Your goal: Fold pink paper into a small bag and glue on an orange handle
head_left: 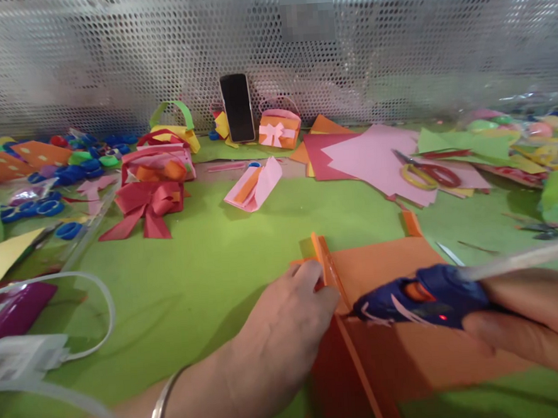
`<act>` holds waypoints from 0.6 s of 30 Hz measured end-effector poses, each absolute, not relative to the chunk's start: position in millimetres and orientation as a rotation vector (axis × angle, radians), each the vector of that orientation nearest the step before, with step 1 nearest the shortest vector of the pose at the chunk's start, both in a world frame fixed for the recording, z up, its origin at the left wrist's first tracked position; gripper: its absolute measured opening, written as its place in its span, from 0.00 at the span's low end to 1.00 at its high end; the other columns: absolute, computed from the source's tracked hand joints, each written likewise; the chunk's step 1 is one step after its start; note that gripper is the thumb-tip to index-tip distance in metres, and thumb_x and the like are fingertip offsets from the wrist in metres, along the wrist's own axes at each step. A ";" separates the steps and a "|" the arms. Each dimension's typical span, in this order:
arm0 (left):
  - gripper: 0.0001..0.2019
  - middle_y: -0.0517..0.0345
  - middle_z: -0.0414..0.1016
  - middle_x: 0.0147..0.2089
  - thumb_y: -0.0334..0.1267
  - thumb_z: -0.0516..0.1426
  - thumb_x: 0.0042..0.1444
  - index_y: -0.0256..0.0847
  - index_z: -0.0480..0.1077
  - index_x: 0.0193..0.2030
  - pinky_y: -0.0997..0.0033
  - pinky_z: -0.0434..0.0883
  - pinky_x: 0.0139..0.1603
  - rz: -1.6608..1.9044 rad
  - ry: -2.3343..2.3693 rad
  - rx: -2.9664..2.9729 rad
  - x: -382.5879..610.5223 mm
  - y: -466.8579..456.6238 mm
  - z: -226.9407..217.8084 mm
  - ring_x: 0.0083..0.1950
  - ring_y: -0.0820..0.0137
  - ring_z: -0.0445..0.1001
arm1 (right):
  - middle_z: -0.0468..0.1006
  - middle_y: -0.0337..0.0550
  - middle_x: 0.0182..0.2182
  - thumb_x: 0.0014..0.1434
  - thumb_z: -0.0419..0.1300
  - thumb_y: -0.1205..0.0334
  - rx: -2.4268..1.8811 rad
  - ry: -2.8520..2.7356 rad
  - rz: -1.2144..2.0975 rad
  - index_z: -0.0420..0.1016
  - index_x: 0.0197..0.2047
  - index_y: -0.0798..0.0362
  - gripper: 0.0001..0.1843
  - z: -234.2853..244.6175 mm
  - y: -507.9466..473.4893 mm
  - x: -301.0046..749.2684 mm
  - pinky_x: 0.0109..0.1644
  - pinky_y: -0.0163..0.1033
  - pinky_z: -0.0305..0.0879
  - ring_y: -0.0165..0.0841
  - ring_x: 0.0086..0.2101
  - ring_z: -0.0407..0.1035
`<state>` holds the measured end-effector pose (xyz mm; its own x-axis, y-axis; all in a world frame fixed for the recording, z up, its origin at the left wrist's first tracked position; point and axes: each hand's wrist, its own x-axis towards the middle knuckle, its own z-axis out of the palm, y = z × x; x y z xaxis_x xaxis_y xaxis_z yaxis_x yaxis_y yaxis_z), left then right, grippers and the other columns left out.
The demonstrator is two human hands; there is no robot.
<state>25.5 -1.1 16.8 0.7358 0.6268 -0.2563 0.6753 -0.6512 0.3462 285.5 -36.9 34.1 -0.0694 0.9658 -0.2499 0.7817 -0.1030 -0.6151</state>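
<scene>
An orange paper sheet (pixel 387 272) with a folded flap lies on the green table near the front. My left hand (pixel 281 328) presses on its left edge, fingers curled over the folded flap (pixel 327 263). My right hand (pixel 536 319) is wrapped round a blue hot glue gun (pixel 421 298) with a pale glue stick at its back. The gun's nozzle points left and touches the orange sheet at the fold, right beside my left fingers.
Red-and-yellow scissors (pixel 428 174) lie on pink sheets (pixel 375 159) at the back right. Paper baskets (pixel 160 162), a red bow (pixel 146 207), a black phone (pixel 237 107) against the mesh wall and blue rings (pixel 64 178) fill the back left. White cable (pixel 86 309) at left.
</scene>
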 end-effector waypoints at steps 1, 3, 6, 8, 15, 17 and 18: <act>0.15 0.49 0.68 0.44 0.20 0.49 0.54 0.36 0.72 0.41 0.64 0.73 0.41 -0.159 0.994 2.528 25.7 -1.3 16.7 0.41 0.64 0.69 | 0.75 0.44 0.21 0.48 0.54 0.29 -1.973 -1.991 0.869 0.70 0.19 0.36 0.23 36.0 -33.3 282.7 0.33 0.53 0.66 0.50 0.28 0.69; 0.13 0.49 0.68 0.44 0.21 0.49 0.56 0.36 0.72 0.41 0.63 0.73 0.43 -0.139 1.004 2.545 26.2 -1.5 16.7 0.42 0.64 0.69 | 0.72 0.42 0.17 0.53 0.45 0.27 -1.996 -2.133 0.797 0.69 0.20 0.40 0.30 40.8 -23.6 276.0 0.26 0.47 0.61 0.43 0.22 0.66; 0.11 0.49 0.69 0.45 0.22 0.49 0.57 0.36 0.72 0.38 0.65 0.74 0.45 -0.129 1.006 2.554 26.3 -1.5 17.1 0.42 0.65 0.70 | 0.72 0.40 0.18 0.56 0.40 0.26 -1.918 -2.215 0.797 0.67 0.22 0.44 0.34 48.9 -5.5 263.6 0.24 0.43 0.60 0.39 0.21 0.66; 0.11 0.49 0.70 0.44 0.21 0.50 0.55 0.35 0.71 0.37 0.65 0.74 0.46 -0.156 0.989 2.566 25.8 -1.1 17.4 0.43 0.64 0.70 | 0.72 0.41 0.17 0.56 0.38 0.26 -1.877 -2.259 0.749 0.66 0.22 0.45 0.35 53.0 4.9 256.5 0.23 0.42 0.60 0.38 0.20 0.66; 0.12 0.48 0.68 0.45 0.21 0.49 0.55 0.36 0.71 0.39 0.63 0.75 0.43 -0.132 0.995 2.549 25.2 -0.9 13.5 0.40 0.65 0.69 | 0.70 0.37 0.14 0.56 0.39 0.24 -1.823 -2.268 0.626 0.67 0.21 0.43 0.35 43.0 -7.6 269.2 0.19 0.40 0.60 0.35 0.17 0.65; 0.13 0.49 0.68 0.44 0.21 0.50 0.54 0.36 0.71 0.40 0.62 0.74 0.42 -0.103 0.991 2.574 25.0 -1.6 12.2 0.41 0.64 0.69 | 0.71 0.36 0.16 0.59 0.41 0.28 -1.864 -2.261 0.592 0.69 0.23 0.41 0.32 35.2 -23.1 281.6 0.20 0.40 0.62 0.35 0.18 0.67; 0.14 0.50 0.68 0.44 0.20 0.51 0.52 0.36 0.72 0.40 0.63 0.74 0.41 -0.100 0.990 2.581 24.8 -2.0 12.0 0.40 0.64 0.69 | 0.72 0.35 0.16 0.61 0.41 0.30 -1.882 -2.260 0.558 0.69 0.23 0.40 0.31 31.7 -30.8 287.8 0.21 0.41 0.62 0.36 0.19 0.67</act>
<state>24.8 -2.0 12.0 0.7499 0.6316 -0.1967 0.6582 -0.6827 0.3172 287.8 -30.8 31.7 -0.2028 0.9717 -0.1213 0.9165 0.1448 -0.3729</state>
